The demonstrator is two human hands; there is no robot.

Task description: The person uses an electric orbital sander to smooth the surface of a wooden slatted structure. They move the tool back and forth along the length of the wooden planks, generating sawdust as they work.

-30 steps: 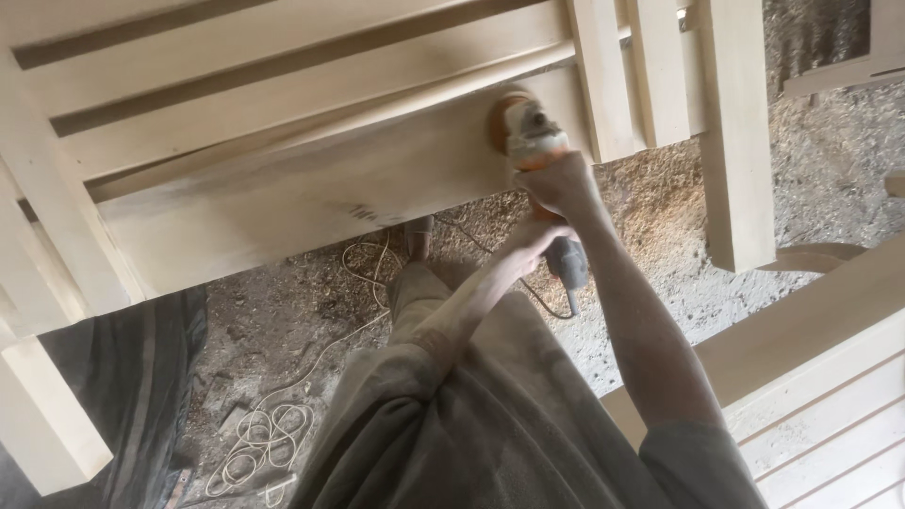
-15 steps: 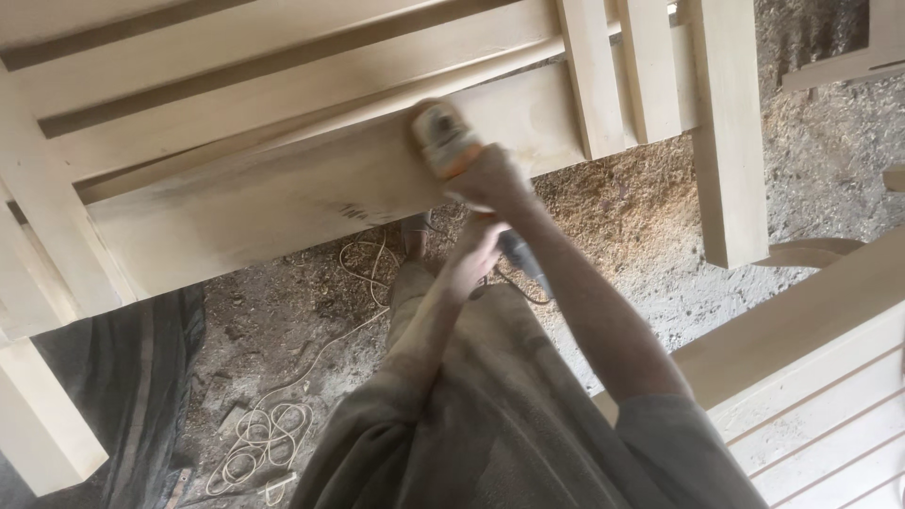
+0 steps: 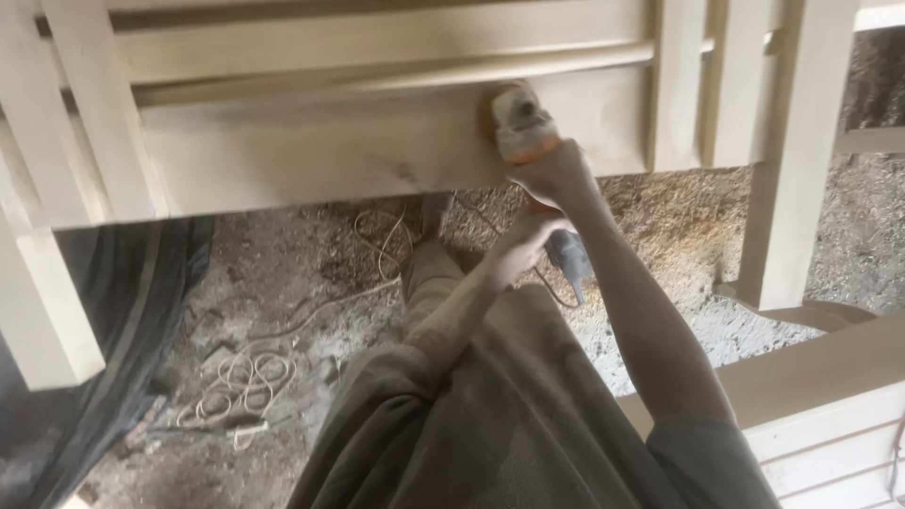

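- Nearest to me, I am looking down over the dusty grey shirt (image 3: 509, 424), with both forearms reaching away from it toward the work.
- My left hand (image 3: 523, 247) is wrapping shut around the grey rear handle of the angle grinder (image 3: 537, 179), just above the knee, so I am treating it as the steering hand.
- My right hand (image 3: 558, 174) is clamping over the orange body just behind the head; the two hands are sitting close together on the one tool, left nearer, right farther.
- The grinder's disc is pressing on the front face of the wide wooden rail (image 3: 377, 141), toward its right end, just left of the upright slats (image 3: 679, 85).
- To do this well, I am judging that the disc should be lying nearly flat with light, even pressure, since tipping onto an edge would be gouging the pale wood.
- I am keeping the head clear of the slats, where a corner could be catching and kicking the tool.
- The cord (image 3: 377, 250) is trailing over the sawdust floor (image 3: 660, 217) under the rail; I am wanting it staying behind the tool.
- Farther left, coiled cable (image 3: 240, 377) is lying on the ground, well apart from the hands.
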